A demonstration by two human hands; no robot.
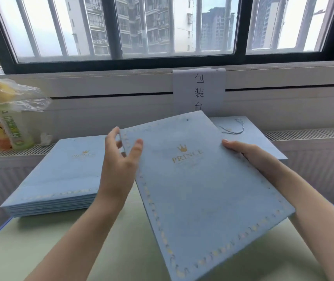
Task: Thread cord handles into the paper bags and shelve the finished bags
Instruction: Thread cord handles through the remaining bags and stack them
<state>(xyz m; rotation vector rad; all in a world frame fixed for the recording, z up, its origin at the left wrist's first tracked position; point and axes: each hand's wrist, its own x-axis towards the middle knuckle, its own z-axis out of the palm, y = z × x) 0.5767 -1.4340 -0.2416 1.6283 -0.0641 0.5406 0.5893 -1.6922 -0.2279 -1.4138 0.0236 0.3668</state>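
A flat light-blue paper bag (202, 189) with a gold crown and PRINCE print is held tilted above the table. My right hand (251, 157) grips its right edge, thumb on top. My left hand (119, 159) is at the bag's upper left edge with fingers spread and relaxed, thumb over the front face, not clamped on it. Two small holes show near the bag's top edge. A stack of the same flat bags (61, 179) lies to the left. Another blue bag (243, 126) lies behind on the right, with a blue cord handle (237, 126) on it.
A green-topped table (105, 250) with a blue edge runs below. On the left, bottles under a plastic wrap (6, 114) stand on the radiator ledge. A paper sign (199, 92) hangs under the barred window.
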